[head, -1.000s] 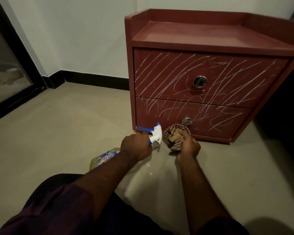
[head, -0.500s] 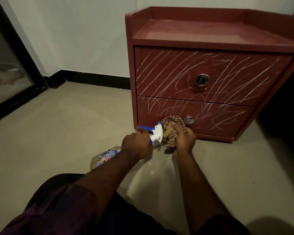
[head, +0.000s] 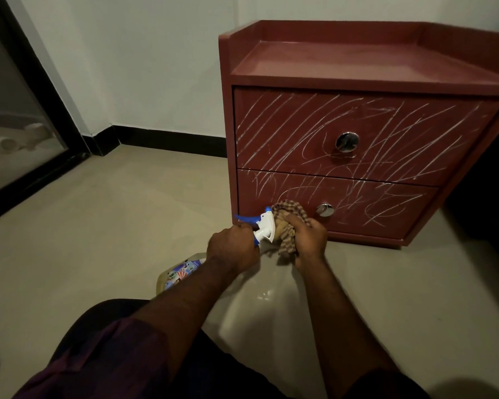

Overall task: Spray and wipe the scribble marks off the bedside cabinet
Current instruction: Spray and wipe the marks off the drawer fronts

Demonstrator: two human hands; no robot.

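A dark red bedside cabinet (head: pixel 369 82) stands on the floor ahead of me, with white scribble marks (head: pixel 300 133) across both drawer fronts. My left hand (head: pixel 232 249) grips the neck of a spray bottle (head: pixel 264 227) with a white and blue trigger head; its labelled body (head: pixel 179 275) shows below my forearm. My right hand (head: pixel 307 240) clutches a bunched checked cloth (head: pixel 287 217) right beside the nozzle, just in front of the lower drawer, left of its round metal knob (head: pixel 324 210).
The upper drawer has a round metal knob (head: pixel 347 141). A white wall with black skirting (head: pixel 167 141) runs behind the cabinet. A dark-framed glass door (head: pixel 18 133) is at the left. Beige floor (head: pixel 98 220) spreads left of the cabinet. Dark furniture (head: pixel 490 197) is at the right.
My right hand has brought the cloth left and slightly up, close against the spray head. My left hand and the bottle have stayed almost in place.
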